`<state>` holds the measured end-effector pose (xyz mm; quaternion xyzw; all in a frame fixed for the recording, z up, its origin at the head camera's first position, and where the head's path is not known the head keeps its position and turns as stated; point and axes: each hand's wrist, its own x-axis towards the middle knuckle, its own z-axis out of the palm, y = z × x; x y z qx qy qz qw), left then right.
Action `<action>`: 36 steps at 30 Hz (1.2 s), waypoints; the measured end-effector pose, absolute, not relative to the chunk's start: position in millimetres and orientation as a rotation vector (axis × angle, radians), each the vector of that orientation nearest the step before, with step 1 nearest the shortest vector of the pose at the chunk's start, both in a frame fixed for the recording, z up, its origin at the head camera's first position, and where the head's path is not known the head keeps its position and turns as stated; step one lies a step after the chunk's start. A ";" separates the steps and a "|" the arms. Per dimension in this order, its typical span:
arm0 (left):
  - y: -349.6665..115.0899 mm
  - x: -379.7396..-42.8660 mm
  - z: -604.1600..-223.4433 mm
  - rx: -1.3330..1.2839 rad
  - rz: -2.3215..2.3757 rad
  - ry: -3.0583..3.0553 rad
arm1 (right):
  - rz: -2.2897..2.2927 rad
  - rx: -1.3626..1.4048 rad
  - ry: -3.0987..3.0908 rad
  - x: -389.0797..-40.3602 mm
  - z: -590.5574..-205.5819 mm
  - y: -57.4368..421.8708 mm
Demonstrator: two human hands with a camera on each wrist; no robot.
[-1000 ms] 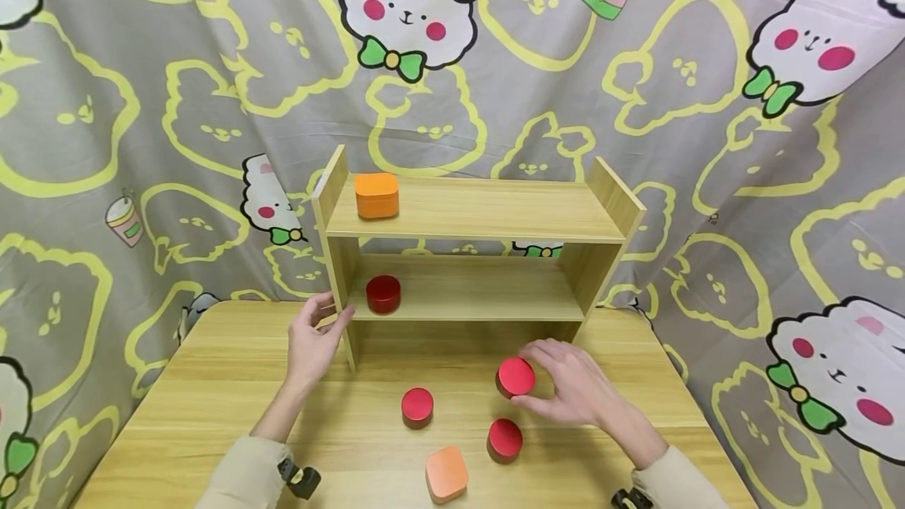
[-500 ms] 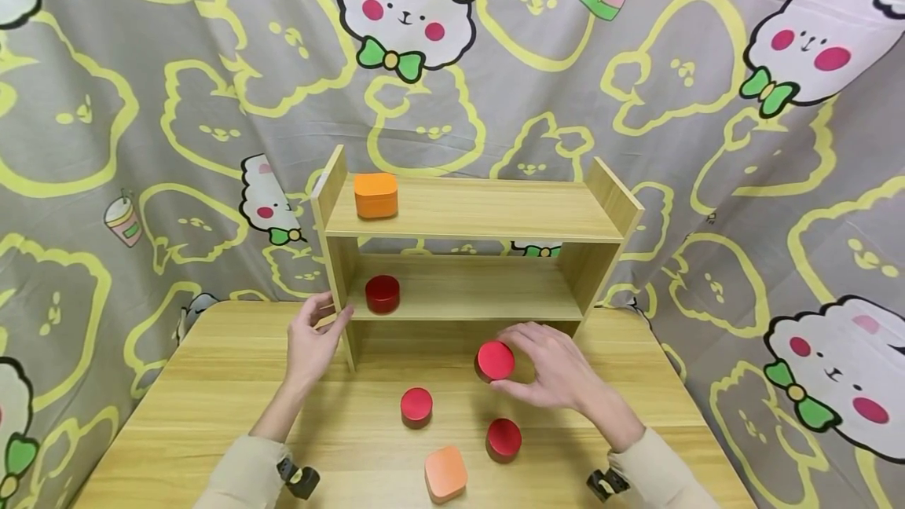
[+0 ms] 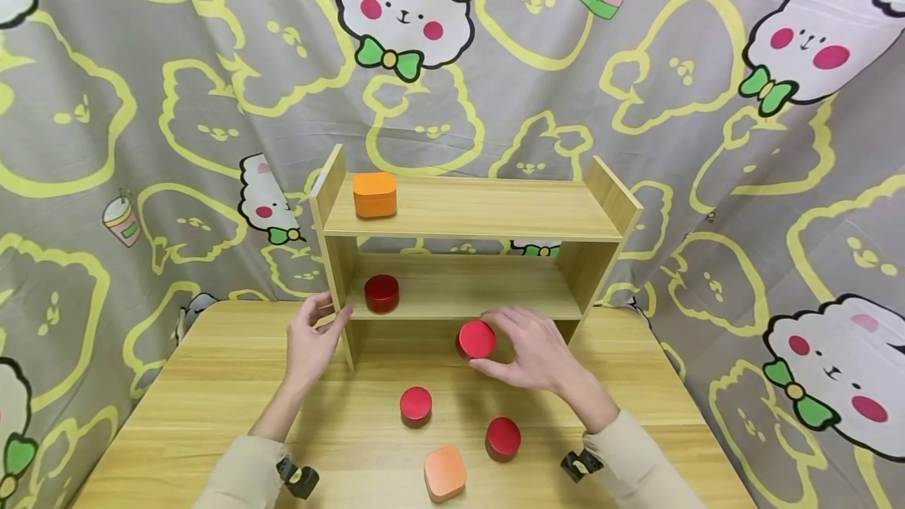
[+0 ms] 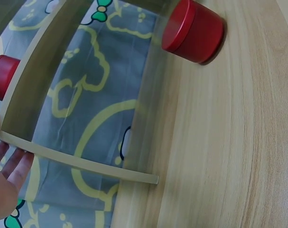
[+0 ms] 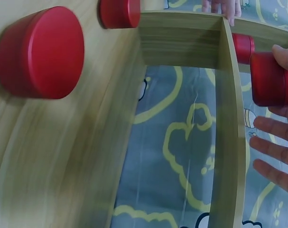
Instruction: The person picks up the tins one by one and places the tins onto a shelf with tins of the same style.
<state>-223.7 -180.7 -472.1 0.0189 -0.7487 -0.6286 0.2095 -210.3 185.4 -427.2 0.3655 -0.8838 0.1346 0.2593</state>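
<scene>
A round red tin (image 3: 476, 339) is pinched between the thumb and fingers of my right hand (image 3: 530, 352), raised in front of the middle shelf's front edge. The right wrist view shows that same tin (image 5: 271, 80) with three fingers spread away from it. My left hand (image 3: 315, 340) grips the left side panel of the wooden shelf unit (image 3: 467, 236), thumb in front, fingers behind in the left wrist view. Another red tin (image 3: 382, 294) stands at the left end of the middle shelf. On the top shelf's left end sits an orange square tin (image 3: 375, 195).
On the wooden table (image 3: 212, 391) before the unit stand two more red tins, one at centre (image 3: 415, 407) and one farther right (image 3: 503, 439). A lighter orange square tin (image 3: 445, 474) lies nearest me. A patterned curtain (image 3: 438, 100) hangs behind.
My right hand has carried its red tin left and toward the shelf unit. The left hand stays on the side panel, and the other tins keep their places.
</scene>
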 end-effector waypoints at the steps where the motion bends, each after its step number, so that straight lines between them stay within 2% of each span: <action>1: -180.7 -223.8 -472.2 0.055 -1.747 -2.081 | 0.366 0.975 -2.396 -211.1 -427.3 183.2; 17: -180.3 -226.0 -474.1 0.027 -1.739 -2.059 | 0.332 0.732 -2.337 -218.9 -427.5 143.5; 36: -180.3 -225.7 -474.8 0.035 -1.742 -2.054 | 0.317 0.695 -2.289 -244.7 -432.9 108.1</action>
